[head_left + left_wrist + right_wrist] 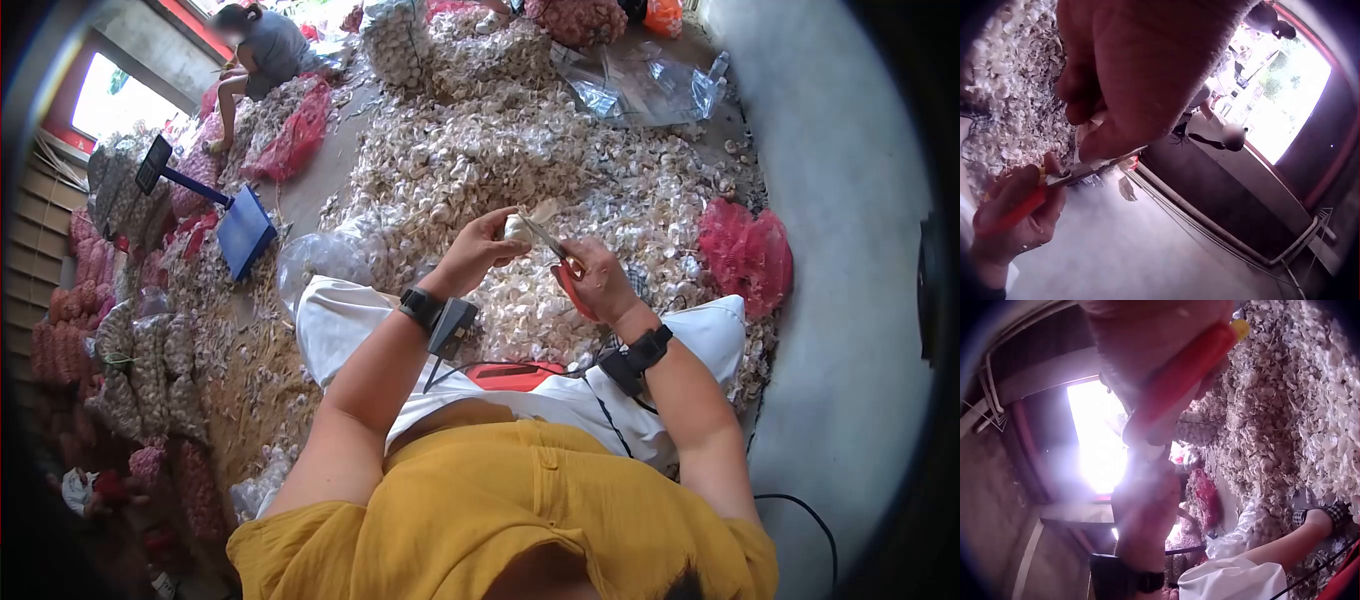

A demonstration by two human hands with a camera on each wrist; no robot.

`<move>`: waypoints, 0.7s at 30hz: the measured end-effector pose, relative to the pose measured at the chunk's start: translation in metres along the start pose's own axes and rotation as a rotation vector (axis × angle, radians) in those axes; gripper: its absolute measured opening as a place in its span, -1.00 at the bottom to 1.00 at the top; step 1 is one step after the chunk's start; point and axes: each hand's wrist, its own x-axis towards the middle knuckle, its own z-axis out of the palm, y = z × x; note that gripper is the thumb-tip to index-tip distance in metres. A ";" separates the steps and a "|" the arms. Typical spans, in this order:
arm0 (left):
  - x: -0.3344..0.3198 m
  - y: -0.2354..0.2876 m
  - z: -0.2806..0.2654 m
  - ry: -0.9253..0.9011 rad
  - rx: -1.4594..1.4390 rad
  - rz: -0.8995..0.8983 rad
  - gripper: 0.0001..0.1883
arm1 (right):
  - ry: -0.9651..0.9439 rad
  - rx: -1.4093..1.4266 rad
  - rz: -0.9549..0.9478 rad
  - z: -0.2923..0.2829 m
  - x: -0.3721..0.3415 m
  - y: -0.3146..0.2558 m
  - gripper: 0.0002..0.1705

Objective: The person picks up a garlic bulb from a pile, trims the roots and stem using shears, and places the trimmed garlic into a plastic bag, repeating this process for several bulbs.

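Left hand (480, 245): pinching one white garlic bulb (516, 229). Right hand (603, 282): gripping red-handled scissors (567, 287), blades near the bulb. Beneath both: heaped garlic skins (470, 150).

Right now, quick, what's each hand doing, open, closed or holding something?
Left hand: closed, holding a white garlic bulb between fingers and thumb.
Right hand: closed, holding red-handled scissors.

a blue platform scale (246, 234) stands near filled sacks (150, 365); a red mesh bag (745, 258) lies beside the pale wall (840, 250); a person (274, 56) sits farther back
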 end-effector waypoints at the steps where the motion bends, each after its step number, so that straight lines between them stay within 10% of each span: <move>1: -0.006 0.000 0.002 -0.011 -0.055 0.014 -0.31 | 0.037 -0.007 -0.062 0.000 -0.003 -0.001 -0.67; 10: 0.008 -0.024 0.010 0.103 -0.326 0.113 -0.68 | -0.084 1.125 0.381 0.026 0.029 0.025 -0.48; 17: 0.023 -0.038 0.053 0.274 -0.367 0.200 -0.76 | 0.149 1.154 0.080 0.053 0.032 0.015 -0.40; 21: 0.033 -0.036 0.071 0.233 -0.493 0.199 -0.80 | 0.237 1.166 0.219 0.037 0.024 0.020 -0.50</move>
